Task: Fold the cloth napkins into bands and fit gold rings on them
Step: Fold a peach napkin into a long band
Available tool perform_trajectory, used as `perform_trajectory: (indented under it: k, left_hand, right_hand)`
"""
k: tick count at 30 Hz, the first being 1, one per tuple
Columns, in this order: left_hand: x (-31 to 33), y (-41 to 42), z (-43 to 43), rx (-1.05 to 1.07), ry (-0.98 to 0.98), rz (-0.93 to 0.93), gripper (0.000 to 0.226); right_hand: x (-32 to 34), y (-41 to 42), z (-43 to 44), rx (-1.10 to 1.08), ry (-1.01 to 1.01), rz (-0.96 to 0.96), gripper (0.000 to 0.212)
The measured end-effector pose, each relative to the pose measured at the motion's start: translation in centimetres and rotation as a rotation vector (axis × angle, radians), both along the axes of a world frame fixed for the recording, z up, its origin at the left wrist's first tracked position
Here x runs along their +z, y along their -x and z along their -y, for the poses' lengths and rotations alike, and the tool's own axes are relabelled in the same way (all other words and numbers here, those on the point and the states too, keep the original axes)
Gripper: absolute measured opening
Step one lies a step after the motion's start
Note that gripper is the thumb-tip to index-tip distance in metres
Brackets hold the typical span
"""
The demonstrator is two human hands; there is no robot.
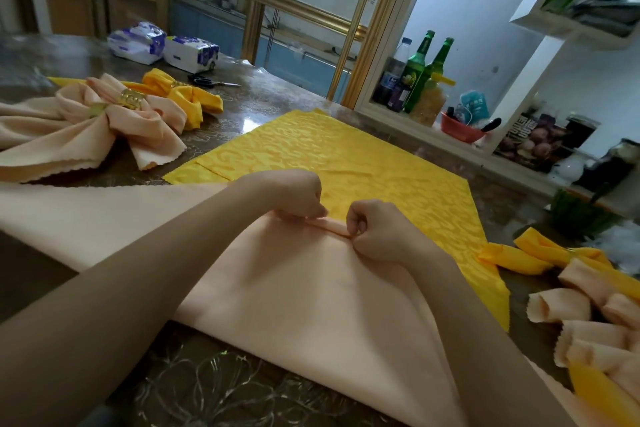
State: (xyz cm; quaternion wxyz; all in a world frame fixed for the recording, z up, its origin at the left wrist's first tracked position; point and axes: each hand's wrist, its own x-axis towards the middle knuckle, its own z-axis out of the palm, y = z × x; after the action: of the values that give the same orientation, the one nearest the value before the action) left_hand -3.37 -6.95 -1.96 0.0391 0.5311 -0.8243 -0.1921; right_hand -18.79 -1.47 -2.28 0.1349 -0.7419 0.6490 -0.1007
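A peach cloth napkin (311,291) lies spread on the table in front of me, its far corner over a yellow patterned napkin (346,156). My left hand (298,194) and my right hand (377,229) pinch a narrow fold at the peach napkin's far tip, fingers curled. At the far left sit a finished peach napkin (86,128) in a gold ring (131,99) and a finished yellow one (183,94), also ringed.
Rolled peach and yellow napkins (588,305) lie at the right edge. Scissors (211,82) and two tissue packs (162,47) are at the back of the table. Green bottles (420,69) and jars fill a shelf at the back right.
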Motion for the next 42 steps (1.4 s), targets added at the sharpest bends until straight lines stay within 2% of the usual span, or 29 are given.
perform_trajectory:
  k: [3,5,8,12,16,21,26,29,33,37,40,42]
  left_hand:
    - [0.0,0.3,-0.3,0.011,0.015,0.05,0.037]
    - [0.1,0.3,-0.4,0.014,0.007,0.072,0.036]
    - [0.1,0.4,-0.4,0.017,-0.034,0.099,0.036]
    - [0.1,0.4,-0.5,0.032,-0.075,0.083,0.037]
    - [0.4,-0.4,-0.2,0.01,-0.115,0.035,0.034]
    - [0.2,-1.0,-0.2,-0.013,-0.003,-0.001,0.024]
    - [0.1,-0.9,-0.1,-0.014,0.061,-0.016,0.016]
    - [0.6,-1.0,-0.3,-0.018,0.071,0.011,0.017]
    - [1.2,-1.2,-0.2,-0.005,0.033,-0.033,0.027]
    - [1.1,-0.6,-0.3,0.02,-0.026,0.028,0.036]
    - [1.0,-0.7,-0.5,0.037,-0.143,0.076,0.037]
    - [1.1,-0.6,-0.6,0.036,-0.214,0.088,0.037]
  right_hand:
    - [0.8,0.0,-0.2,-0.036,-0.178,0.031,0.015]
    - [0.9,-0.4,-0.2,-0.057,-0.112,0.08,0.009]
    - [-0.1,-1.6,-0.1,-0.044,0.035,0.251,0.006]
    - [-0.7,-1.8,-0.2,-0.082,-0.003,0.259,0.022]
    - [0.3,-0.8,-0.4,-0.214,-0.123,0.277,0.013]
    - [1.7,1.2,-0.9,-0.293,-0.189,0.105,0.018]
    - [1.8,1.3,-0.8,-0.213,-0.133,0.107,0.012]
    - [1.9,0.9,-0.9,-0.154,-0.118,0.11,0.017]
    - [2.3,0.2,-1.2,-0.091,-0.133,0.012,0.016]
    - [2.4,-0.7,-1.5,-0.036,-0.179,-0.102,0.014]
    - [3.2,-0.7,-1.8,-0.01,-0.358,-0.155,0.019]
    - [3.8,-0.4,-2.1,-0.013,-0.461,-0.088,0.023]
